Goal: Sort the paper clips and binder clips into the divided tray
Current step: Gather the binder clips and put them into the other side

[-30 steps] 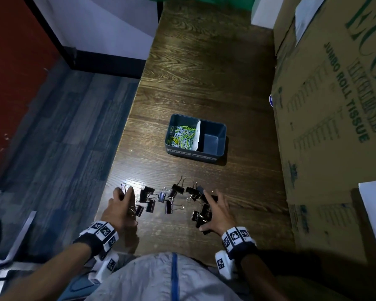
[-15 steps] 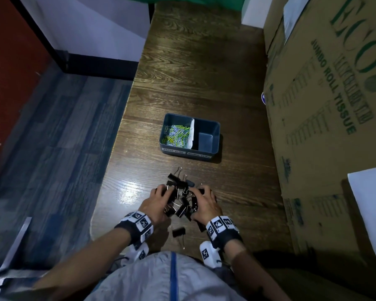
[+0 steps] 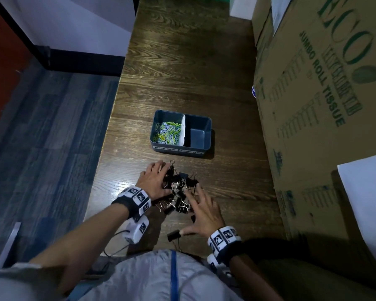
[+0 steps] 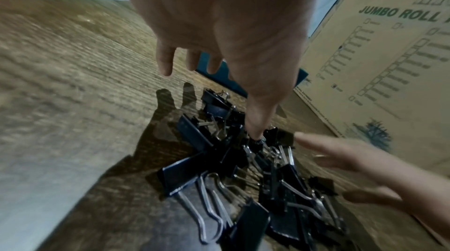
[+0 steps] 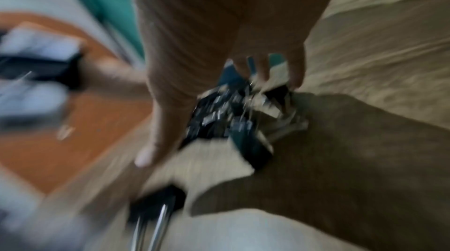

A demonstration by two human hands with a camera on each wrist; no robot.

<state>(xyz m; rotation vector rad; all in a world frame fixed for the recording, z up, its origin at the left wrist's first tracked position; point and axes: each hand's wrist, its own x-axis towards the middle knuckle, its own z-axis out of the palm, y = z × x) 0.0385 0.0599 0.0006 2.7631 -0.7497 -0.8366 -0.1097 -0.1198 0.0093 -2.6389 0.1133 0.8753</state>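
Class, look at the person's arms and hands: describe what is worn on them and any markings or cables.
Both hands, left hand and right hand, are bare, with bare forearms. Each wrist carries a dark band ringed with white blocks printed with black square code markers. A white marked box hangs under the left wrist, trailing a thin dark cable.

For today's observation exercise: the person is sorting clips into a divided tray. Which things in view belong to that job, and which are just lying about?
Part of the job:
- binder clips, heaped on the table
- stray binder clip
- paper clips, in the tray's left compartment
- divided tray
- left hand, right hand

Just lying about:
- cardboard box
- white sheet
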